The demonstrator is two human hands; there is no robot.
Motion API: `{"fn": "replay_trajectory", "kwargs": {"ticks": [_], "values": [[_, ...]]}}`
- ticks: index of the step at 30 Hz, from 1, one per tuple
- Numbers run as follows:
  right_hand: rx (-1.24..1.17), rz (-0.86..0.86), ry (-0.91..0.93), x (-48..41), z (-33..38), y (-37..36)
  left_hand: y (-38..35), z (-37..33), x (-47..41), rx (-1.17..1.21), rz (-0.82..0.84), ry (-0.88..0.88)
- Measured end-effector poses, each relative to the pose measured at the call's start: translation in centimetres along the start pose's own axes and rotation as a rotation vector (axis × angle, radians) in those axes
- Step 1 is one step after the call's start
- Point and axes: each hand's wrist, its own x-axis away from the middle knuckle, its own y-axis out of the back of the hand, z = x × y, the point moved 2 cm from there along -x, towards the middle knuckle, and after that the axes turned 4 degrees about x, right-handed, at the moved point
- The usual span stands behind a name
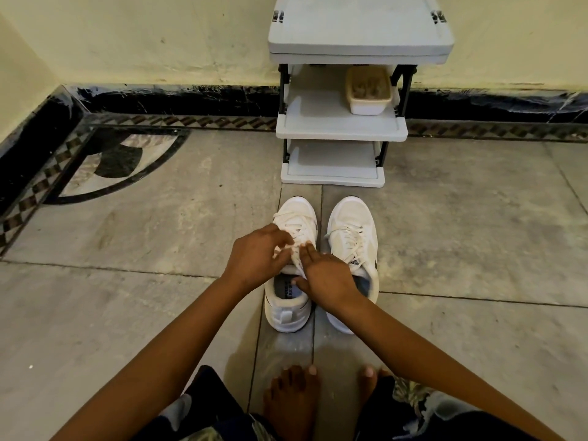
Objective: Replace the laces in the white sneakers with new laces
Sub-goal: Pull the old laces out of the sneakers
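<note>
On shelf point(318, 122), tub point(367, 106) (blurry contents), laces point(292, 224) pinched

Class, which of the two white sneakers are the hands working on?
The left sneaker: the left hand and right hand meet at its laces. Neither works on the right sneaker beside it.

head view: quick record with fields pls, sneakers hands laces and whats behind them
left sneaker: on floor, laced, both hands on it
right sneaker: beside it, laced, untouched
left hand: fingers curled, pinching the laces
right hand: over the tongue area, grip hidden
rack: stands beyond the sneakers' toes
tub: on rack's middle shelf
</note>
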Motion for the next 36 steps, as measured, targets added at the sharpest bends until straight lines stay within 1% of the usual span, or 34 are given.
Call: {"fn": "replay_trajectory", "kwargs": {"ticks": [2,3,5,7,9,10,11,12,13,15,16,17,18,19,20,22,23,25,27,29,31,32,33,34,35,36], "values": [[-0.009,0.002,0.0,0.0,0.0,0.0,-0.2,0.5,0.8,-0.115,0.092,-0.031],[-0.008,0.002,-0.001,0.0,0.0,0.0,-0.3,0.4,1.1,-0.204,0.087,-0.075],[-0.001,0.001,0.001,0.0,0.1,0.0,-0.2,-0.4,1.5,-0.338,0.031,-0.17],[0.001,0.005,0.0,0.0,0.1,-0.1,-0.3,-1.0,1.4,-0.39,-0.074,-0.241],[0.011,0.003,-0.001,-0.1,0.1,-0.2,-0.4,-1.3,0.6,-0.373,-0.106,-0.229],[0.019,0.003,0.001,-0.1,0.2,-0.2,-0.6,-1.5,0.1,-0.353,-0.078,-0.165],[0.03,0.003,0.004,-0.1,0.2,-0.3,-0.8,-1.3,-0.4,-0.324,-0.022,-0.056],[0.043,0.001,0.008,-0.2,0.2,-0.5,-1.0,-1.0,-0.7,-0.222,0.05,0.062],[0.054,-0.002,0.01,-0.2,0.3,-0.6,-1.0,-0.8,-1.0,-0.048,0.108,0.178],[0.068,-0.001,0.008,-0.3,0.4,-0.8,-1.2,-0.5,-1.2,0.436,0.199,0.418],[0.07,-0.001,0.006,-0.3,0.4,-0.8,-1.3,-0.4,-1.3,0.662,0.197,0.515],[0.07,-0.004,0.006,-0.3,0.4,-0.8,-1.3,-0.5,-1.2,0.823,0.18,0.601],[0.065,-0.01,0.006,-0.4,0.4,-0.8,-1.2,-0.6,-1.0,0.918,0.174,0.654],[0.055,-0.016,0.007,-0.4,0.3,-0.8,-1.1,-0.6,-0.8,0.928,0.165,0.639],[0.045,-0.02,0.004,-0.4,0.3,-0.8,-0.9,-0.3,-0.9,0.798,0.148,0.544],[0.031,-0.011,-0.01,-0.2,0.3,-0.9,-0.3,0.2,-0.6,0.401,0.118,0.285],[0.027,-0.007,-0.018,-0.2,0.2,-0.9,0.0,0.4,-0.3,0.276,0.126,0.186],[0.022,-0.007,-0.029,-0.2,0.1,-1.0,0.3,0.7,0.2,0.14,0.183,0.079],[0.014,-0.007,-0.031,-0.3,0.1,-1.0,0.4,0.3,0.4,-0.116,0.189,-0.056],[0.015,-0.006,-0.034,-0.2,0.1,-0.8,0.2,-0.6,0.4,-0.339,0.099,-0.192],[0.019,0.002,-0.032,-0.2,0.1,-0.8,0.3,-1.7,0.2,-0.409,0.084,-0.202],[0.029,0.002,-0.028,-0.3,0.1,-0.8,0.4,-1.8,0.0,-0.301,0.097,-0.113],[0.043,0.001,-0.02,-0.3,0.1,-0.8,0.8,-1.9,-0.3,-0.119,0.143,0.043],[0.056,0.0,-0.01,-0.3,0.2,-0.9,1.0,-1.7,-0.7,0.148,0.208,0.22],[0.067,0.002,0.002,-0.3,0.3,-0.9,1.2,-1.8,-1.2,0.461,0.237,0.361],[0.077,0.003,0.011,-0.4,0.4,-0.9,1.4,-2.0,-1.7,0.735,0.221,0.455]]}}
